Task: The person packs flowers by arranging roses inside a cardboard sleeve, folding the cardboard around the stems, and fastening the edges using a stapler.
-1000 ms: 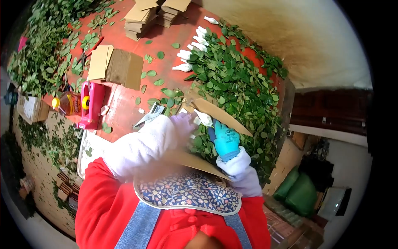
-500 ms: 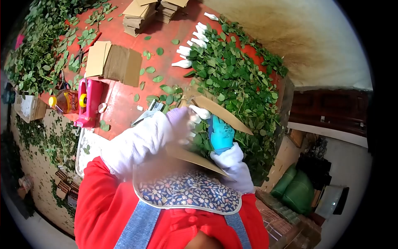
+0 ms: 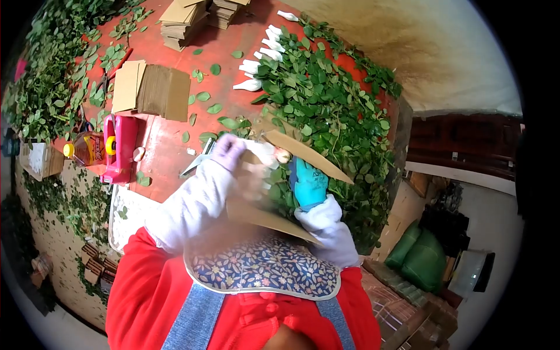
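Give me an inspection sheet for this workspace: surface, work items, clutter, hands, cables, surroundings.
Surface: red tabletop, leaves scattered over it.
Job's things: pale bud next to white mesh, by a bent cardboard flap; leafy stems with a row of white-covered heads.
Clutter: loose leaves, pink tape dispenser, bottle, cardboard stack.
Hands: left hand, lavender glove, at the mesh, grip unclear; right hand, teal glove, near the bud, grip hidden.
Cables: nothing seen.
Surroundings: stained wall, leaf-strewn floor at left.
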`<action>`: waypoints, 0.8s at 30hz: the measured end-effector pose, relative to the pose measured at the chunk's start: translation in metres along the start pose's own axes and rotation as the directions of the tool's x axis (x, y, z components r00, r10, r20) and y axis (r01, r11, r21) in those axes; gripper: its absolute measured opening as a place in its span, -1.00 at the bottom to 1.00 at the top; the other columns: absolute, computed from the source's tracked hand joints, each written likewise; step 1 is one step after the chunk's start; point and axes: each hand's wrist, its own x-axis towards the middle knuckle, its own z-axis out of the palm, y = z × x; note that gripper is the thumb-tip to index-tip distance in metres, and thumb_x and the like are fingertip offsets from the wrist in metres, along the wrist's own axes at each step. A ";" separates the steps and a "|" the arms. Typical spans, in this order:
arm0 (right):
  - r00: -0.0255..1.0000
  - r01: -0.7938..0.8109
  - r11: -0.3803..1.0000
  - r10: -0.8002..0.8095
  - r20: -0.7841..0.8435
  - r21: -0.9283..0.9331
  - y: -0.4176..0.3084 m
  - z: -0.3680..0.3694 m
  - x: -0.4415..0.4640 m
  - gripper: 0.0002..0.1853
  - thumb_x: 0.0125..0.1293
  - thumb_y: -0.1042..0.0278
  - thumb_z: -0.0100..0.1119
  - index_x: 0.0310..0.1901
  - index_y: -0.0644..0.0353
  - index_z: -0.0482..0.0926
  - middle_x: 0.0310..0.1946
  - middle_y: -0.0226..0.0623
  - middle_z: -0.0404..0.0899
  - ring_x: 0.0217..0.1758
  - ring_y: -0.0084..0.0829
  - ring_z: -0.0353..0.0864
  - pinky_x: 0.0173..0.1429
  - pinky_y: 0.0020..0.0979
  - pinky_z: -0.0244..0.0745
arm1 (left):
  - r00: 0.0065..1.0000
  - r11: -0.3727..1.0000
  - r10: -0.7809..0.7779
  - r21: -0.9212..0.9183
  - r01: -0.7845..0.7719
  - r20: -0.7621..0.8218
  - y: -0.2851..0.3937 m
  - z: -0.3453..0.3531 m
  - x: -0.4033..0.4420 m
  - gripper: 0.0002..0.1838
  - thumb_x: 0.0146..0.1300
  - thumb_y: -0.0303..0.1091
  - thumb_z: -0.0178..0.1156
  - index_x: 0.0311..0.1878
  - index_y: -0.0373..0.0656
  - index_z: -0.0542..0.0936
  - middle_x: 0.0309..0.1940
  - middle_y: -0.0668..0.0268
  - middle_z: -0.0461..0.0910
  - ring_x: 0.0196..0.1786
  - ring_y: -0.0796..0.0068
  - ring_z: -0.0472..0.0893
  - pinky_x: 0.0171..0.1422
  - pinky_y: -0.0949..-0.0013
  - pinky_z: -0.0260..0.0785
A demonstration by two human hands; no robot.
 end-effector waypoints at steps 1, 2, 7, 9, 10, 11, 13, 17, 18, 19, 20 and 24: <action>1.000 -0.004 0.999 0.005 -0.016 0.046 0.001 0.001 0.000 -0.61 0.27 0.20 0.13 0.12 0.06 0.48 -0.26 -0.16 0.63 -0.43 -0.03 0.60 -0.34 -0.04 0.48 | 0.999 0.990 -0.004 -0.140 -0.001 -0.032 0.001 -0.004 -0.001 -0.90 0.34 -0.35 0.12 -0.28 -0.14 0.46 -0.38 0.38 0.54 -0.29 0.50 0.54 -0.11 0.38 0.45; 1.000 -0.005 0.999 0.006 -0.012 0.054 0.001 0.004 -0.002 -0.61 0.27 0.20 0.13 0.12 0.06 0.48 -0.26 -0.16 0.63 -0.43 -0.03 0.60 -0.34 -0.04 0.48 | 0.995 0.970 0.102 -0.224 -0.096 0.016 -0.019 -0.030 0.014 -0.93 0.32 -0.38 0.11 -0.28 -0.14 0.45 -0.36 0.35 0.53 -0.30 0.47 0.53 -0.12 0.37 0.47; 0.998 -0.056 0.941 0.051 0.023 0.333 -0.004 -0.015 -0.009 -0.72 0.26 0.33 0.20 0.00 0.10 0.51 -0.17 -0.13 0.61 -0.26 -0.04 0.62 -0.25 -0.11 0.51 | 0.981 0.991 0.131 -0.002 -0.132 0.143 -0.042 -0.059 0.038 -0.78 0.23 -0.49 0.05 -0.04 -0.18 0.40 -0.18 0.23 0.54 -0.13 0.31 0.59 -0.07 0.21 0.56; 0.999 0.025 0.936 -0.040 0.035 0.350 -0.003 -0.015 -0.008 -0.75 0.30 0.21 0.15 -0.03 0.05 0.53 -0.02 -0.20 0.55 -0.35 -0.07 0.63 -0.26 -0.12 0.52 | 0.982 0.980 0.038 0.186 -0.073 0.183 -0.049 -0.053 0.048 -0.65 0.27 -0.46 0.14 0.11 -0.22 0.38 -0.14 0.20 0.60 -0.11 0.30 0.62 -0.05 0.22 0.57; 0.998 0.025 0.938 -0.040 0.038 0.346 -0.003 -0.016 -0.008 -0.75 0.30 0.21 0.15 -0.03 0.05 0.53 -0.02 -0.20 0.55 -0.35 -0.07 0.63 -0.26 -0.12 0.52 | 0.978 0.955 -0.056 0.298 -0.006 0.199 -0.043 -0.043 0.045 -0.62 0.30 -0.42 0.20 0.14 -0.24 0.37 -0.13 0.18 0.63 -0.12 0.31 0.64 -0.04 0.27 0.56; 0.997 0.019 0.958 -0.039 0.063 0.285 -0.005 -0.016 -0.008 -0.76 0.30 0.20 0.14 -0.05 0.04 0.54 0.00 -0.20 0.53 -0.36 -0.08 0.63 -0.28 -0.13 0.52 | 0.979 0.928 -0.043 0.371 -0.035 0.201 -0.039 -0.033 0.048 -0.57 0.28 -0.36 0.28 0.13 -0.26 0.37 -0.15 0.18 0.66 -0.16 0.36 0.67 -0.08 0.34 0.57; 0.993 -0.009 0.981 -0.013 0.113 0.193 -0.016 -0.022 -0.002 -0.78 0.30 0.16 0.12 -0.08 0.00 0.55 0.02 -0.23 0.50 -0.43 -0.13 0.60 -0.35 -0.14 0.52 | 0.990 0.990 -0.021 0.142 0.002 0.137 -0.041 -0.015 0.039 -0.62 0.14 -0.25 0.44 -0.10 -0.23 0.52 -0.35 0.39 0.59 -0.28 0.65 0.53 -0.21 0.53 0.41; 0.994 -0.005 1.000 0.007 0.111 -0.014 -0.022 -0.010 -0.003 -0.87 0.18 0.31 0.13 -0.22 0.02 0.52 -0.05 -0.17 0.49 -0.55 -0.17 0.53 -0.43 -0.14 0.48 | 0.983 0.996 -0.036 0.083 0.021 0.182 -0.044 -0.018 0.038 -0.84 0.29 -0.36 0.27 -0.21 -0.16 0.49 -0.35 0.35 0.60 -0.28 0.51 0.61 -0.17 0.45 0.49; 0.994 -0.020 1.000 0.021 0.107 -0.010 -0.021 -0.008 -0.003 -0.87 0.18 0.31 0.13 -0.22 0.02 0.52 -0.05 -0.17 0.49 -0.55 -0.17 0.53 -0.43 -0.14 0.48 | 0.981 0.995 -0.044 0.096 0.026 0.189 -0.047 -0.021 0.039 -0.84 0.29 -0.36 0.27 -0.21 -0.16 0.49 -0.35 0.35 0.60 -0.28 0.51 0.61 -0.17 0.45 0.49; 0.990 -0.027 1.000 0.029 0.136 -0.016 -0.020 -0.005 -0.003 -0.88 0.14 0.34 0.12 -0.26 0.04 0.50 -0.06 -0.15 0.49 -0.56 -0.16 0.54 -0.44 -0.14 0.47 | 0.991 0.987 0.115 0.108 -0.122 0.068 -0.051 -0.026 0.041 -0.87 0.29 -0.35 0.25 -0.24 -0.12 0.49 -0.39 0.38 0.55 -0.33 0.53 0.56 -0.21 0.46 0.46; 0.985 -0.037 0.999 0.039 0.168 -0.020 -0.019 -0.003 -0.004 -0.89 0.11 0.38 0.11 -0.30 0.05 0.48 -0.07 -0.12 0.49 -0.56 -0.15 0.54 -0.45 -0.13 0.47 | 0.961 0.954 0.273 0.139 -0.264 -0.047 -0.038 -0.022 0.035 -0.88 0.30 -0.34 0.24 -0.27 -0.09 0.49 -0.43 0.41 0.50 -0.38 0.56 0.51 -0.24 0.48 0.42; 1.000 -0.029 0.971 0.027 0.010 0.239 -0.008 -0.002 -0.010 -0.83 0.18 0.31 0.15 -0.16 -0.01 0.54 0.01 -0.17 0.51 -0.45 -0.07 0.58 -0.37 -0.08 0.49 | 0.928 0.905 0.372 -0.213 -0.368 -0.026 -0.010 -0.067 0.043 -0.95 0.28 -0.41 0.14 -0.26 -0.04 0.46 -0.26 0.41 0.47 -0.39 0.61 0.43 -0.29 0.45 0.38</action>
